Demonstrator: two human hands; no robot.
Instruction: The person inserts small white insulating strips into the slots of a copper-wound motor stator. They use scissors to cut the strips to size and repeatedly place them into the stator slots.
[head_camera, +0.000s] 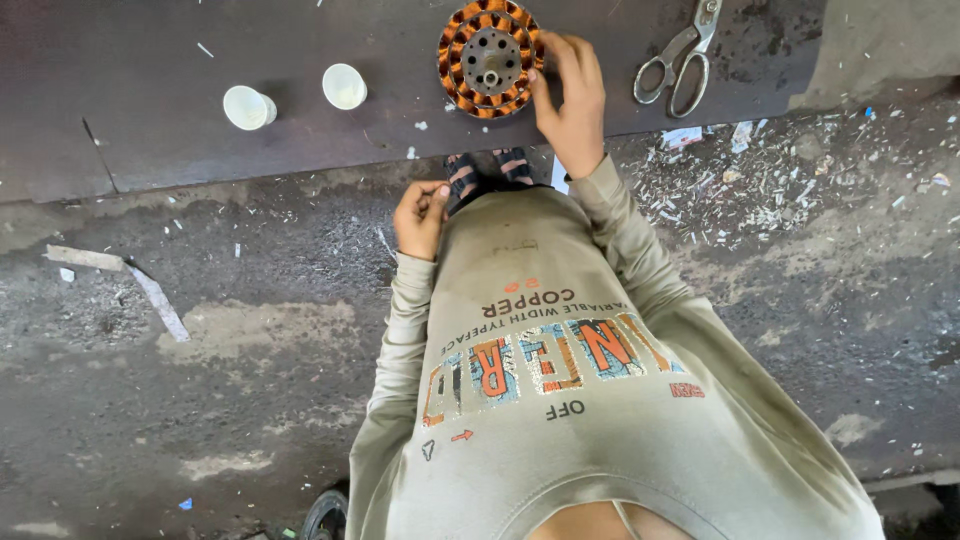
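Reaching forward with the elbow almost straight, the right hand (572, 100) rests against the right edge of a round copper-wound stator (491, 58) that lies flat on the dark counter (300, 140). The fingers curl loosely around the rim of the stator, thumb toward the near side, so the hand is partly closed on it and touches it rather than lifting it. The stator sits near the far edge of the view, its orange windings ringing a grey metal hub with small holes.

The left hand (420, 218) is drawn back close to the body, level with the near edge of the counter, the arm bent sharply at the elbow. Its fingers are folded in toward the palm in a loose fist; whether anything small is pinched inside cannot be told. Just beside it a sandalled foot (488, 172) shows at the counter's edge.

To the right of the stator, well clear of the right hand, a pair of metal scissors (682, 58) lies with its handles toward the person. To the left, two small white cups (296, 96) stand apart from each other on the counter. Both sleeves belong to a pale olive sweatshirt (560, 400) with coloured lettering. Bits of white scrap (760, 180) litter the concrete floor (150, 380) on the right.
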